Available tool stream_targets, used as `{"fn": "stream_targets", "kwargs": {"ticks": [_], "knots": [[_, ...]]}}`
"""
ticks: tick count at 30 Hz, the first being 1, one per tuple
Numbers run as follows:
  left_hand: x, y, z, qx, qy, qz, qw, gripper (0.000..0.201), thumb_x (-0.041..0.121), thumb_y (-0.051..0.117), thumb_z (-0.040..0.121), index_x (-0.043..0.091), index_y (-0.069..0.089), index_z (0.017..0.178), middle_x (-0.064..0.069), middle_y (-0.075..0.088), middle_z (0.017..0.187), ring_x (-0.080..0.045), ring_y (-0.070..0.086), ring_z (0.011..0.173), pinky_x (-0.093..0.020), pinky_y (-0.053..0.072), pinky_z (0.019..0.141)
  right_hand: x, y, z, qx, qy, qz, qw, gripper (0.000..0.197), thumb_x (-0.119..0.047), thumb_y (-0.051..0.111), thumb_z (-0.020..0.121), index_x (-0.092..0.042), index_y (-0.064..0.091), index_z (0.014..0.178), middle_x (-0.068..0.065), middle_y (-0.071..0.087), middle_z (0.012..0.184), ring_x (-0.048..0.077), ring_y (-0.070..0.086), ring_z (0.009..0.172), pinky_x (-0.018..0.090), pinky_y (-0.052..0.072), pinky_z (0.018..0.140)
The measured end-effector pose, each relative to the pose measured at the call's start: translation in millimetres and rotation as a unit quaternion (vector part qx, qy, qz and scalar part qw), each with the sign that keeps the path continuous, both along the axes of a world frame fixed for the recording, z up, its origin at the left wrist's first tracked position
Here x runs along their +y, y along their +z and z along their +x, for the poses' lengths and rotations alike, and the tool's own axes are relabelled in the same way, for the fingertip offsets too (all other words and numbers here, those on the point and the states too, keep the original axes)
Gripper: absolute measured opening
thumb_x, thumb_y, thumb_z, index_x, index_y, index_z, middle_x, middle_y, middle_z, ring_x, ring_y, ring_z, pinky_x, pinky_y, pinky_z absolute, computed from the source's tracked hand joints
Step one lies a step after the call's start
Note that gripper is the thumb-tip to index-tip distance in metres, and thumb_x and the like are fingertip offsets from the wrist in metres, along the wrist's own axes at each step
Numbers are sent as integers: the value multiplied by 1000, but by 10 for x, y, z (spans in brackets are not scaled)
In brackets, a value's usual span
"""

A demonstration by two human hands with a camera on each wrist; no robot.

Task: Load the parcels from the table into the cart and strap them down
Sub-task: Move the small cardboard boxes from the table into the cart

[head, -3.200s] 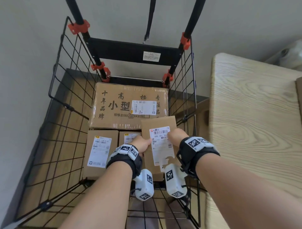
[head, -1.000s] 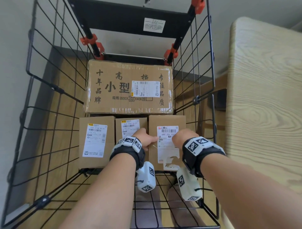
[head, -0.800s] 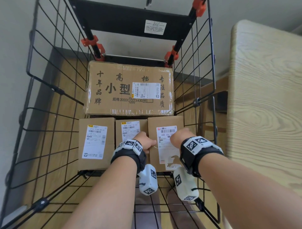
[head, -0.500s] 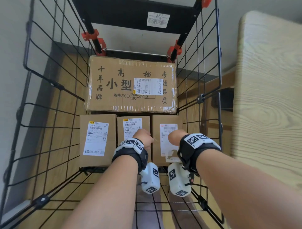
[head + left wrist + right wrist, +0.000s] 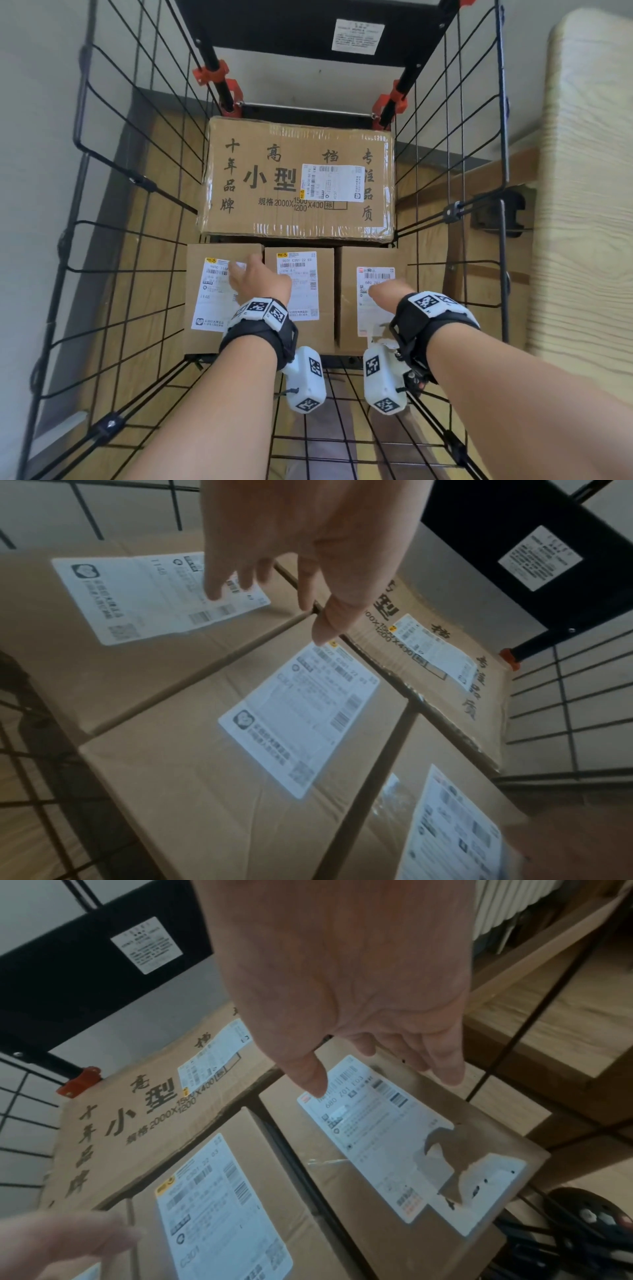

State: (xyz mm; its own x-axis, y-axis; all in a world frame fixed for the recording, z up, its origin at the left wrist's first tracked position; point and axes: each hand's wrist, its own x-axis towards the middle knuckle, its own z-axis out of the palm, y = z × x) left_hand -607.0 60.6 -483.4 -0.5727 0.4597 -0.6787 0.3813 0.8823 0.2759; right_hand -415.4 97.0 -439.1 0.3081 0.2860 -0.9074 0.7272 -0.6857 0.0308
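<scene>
Four brown parcels lie in the black wire cart (image 5: 137,181). A large taped box (image 5: 298,181) fills the back. In front of it sit three small labelled boxes in a row: left (image 5: 219,308), middle (image 5: 305,284) and right (image 5: 370,308). My left hand (image 5: 255,279) hovers over the left box (image 5: 103,642) near its gap with the middle box (image 5: 222,764), fingers spread and holding nothing. My right hand (image 5: 382,291) hangs just above the right box (image 5: 394,1137), fingers loose, with its thumb over the torn label. No strap shows.
A light wooden table (image 5: 589,171) stands close along the cart's right side. The cart's black back panel (image 5: 308,31) and orange clamps (image 5: 219,73) rise behind the large box. Bare wire floor lies in front of the small boxes. A cart wheel (image 5: 589,1213) shows below the right box.
The right box came down beside the middle box and both hands let go of it. My left hand has moved left over the left box.
</scene>
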Motion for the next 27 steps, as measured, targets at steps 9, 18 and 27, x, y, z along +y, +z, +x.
{"fn": "stream_targets", "kwargs": {"ticks": [9, 18, 27], "knots": [[-73, -35, -33, -67, -55, -42, 995, 80, 15, 67, 74, 28, 34, 145, -5, 9, 158, -33, 44, 130, -37, 48, 90, -1, 42, -123, 19, 35, -29, 999, 61, -40, 54, 94, -8, 36, 143, 13, 49, 137, 30, 52, 119, 32, 42, 82], [178, 530, 111, -119, -234, -57, 963, 49, 19, 57, 89, 22, 50, 137, -2, 55, 133, -24, 62, 106, -27, 48, 82, 103, 499, -193, 20, 277, 69, 958, 35, -27, 46, 97, -11, 53, 126, 8, 61, 114, 24, 59, 97, 29, 46, 74], [493, 1581, 459, 25, -493, -41, 869, 36, 12, 51, 91, 15, 57, 126, -7, 62, 120, -25, 60, 106, -34, 52, 85, 138, 1522, -154, 17, 465, 195, 864, 26, -15, 47, 91, -14, 59, 114, 3, 58, 90, 23, 59, 84, 35, 54, 75]]}}
